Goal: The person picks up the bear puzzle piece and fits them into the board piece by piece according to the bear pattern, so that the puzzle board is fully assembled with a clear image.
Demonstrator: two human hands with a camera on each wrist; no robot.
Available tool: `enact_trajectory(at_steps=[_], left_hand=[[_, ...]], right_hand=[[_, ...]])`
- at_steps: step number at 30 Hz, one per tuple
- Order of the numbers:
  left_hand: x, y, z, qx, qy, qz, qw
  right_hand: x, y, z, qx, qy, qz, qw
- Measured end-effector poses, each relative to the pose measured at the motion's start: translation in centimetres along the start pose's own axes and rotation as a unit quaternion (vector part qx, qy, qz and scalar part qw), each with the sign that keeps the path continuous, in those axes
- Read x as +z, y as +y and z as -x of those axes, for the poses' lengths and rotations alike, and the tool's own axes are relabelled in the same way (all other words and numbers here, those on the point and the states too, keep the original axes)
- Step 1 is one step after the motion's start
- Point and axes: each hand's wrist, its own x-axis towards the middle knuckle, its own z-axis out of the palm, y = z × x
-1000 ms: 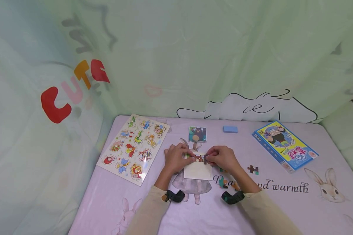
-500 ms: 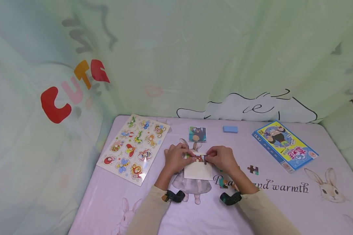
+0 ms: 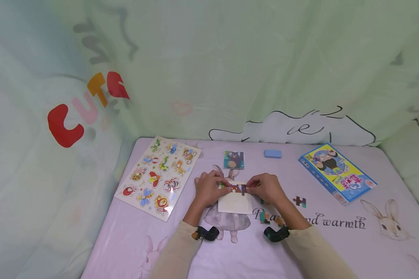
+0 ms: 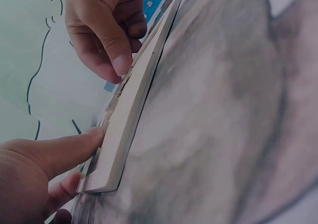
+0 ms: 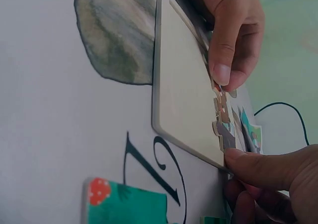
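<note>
Head view puts the cream puzzle board (image 3: pixel 234 204) between the hands, its row of pieces (image 3: pixel 235 188) running left to right along the far edge. At the row's right end sits the dark puzzle piece (image 3: pixel 243 189), nearer the right hand (image 3: pixel 267 188), whose thumb and finger pinch its outer side; the left hand (image 3: pixel 209 188) grips the board's far-left corner, thumb over the pieces. Against half a second ago, the right fingertips lie slightly farther right, baring more of the dark piece; the left hand looks unmoved.
</note>
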Motion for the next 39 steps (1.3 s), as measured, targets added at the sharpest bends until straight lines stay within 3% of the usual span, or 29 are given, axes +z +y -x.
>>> enact_trajectory(at_steps=[8, 24, 39], left_hand=[[0.2, 1.1, 0.0, -0.024, -0.005, 0.024, 0.9994], [1.4, 2.4, -0.4, 0.017, 0.013, -0.014, 0.9997], [1.6, 2.5, -0.5, 0.013, 0.017, -0.031, 0.9993]], right_hand=[[0.0, -0.2, 0.2, -0.005, 0.008, 0.009, 0.9999], [0.0, -0.2, 0.0, 0.003, 0.007, 0.016, 0.9998], [-0.4, -0.6, 0.5, 0.004, 0.003, 0.007, 1.0]])
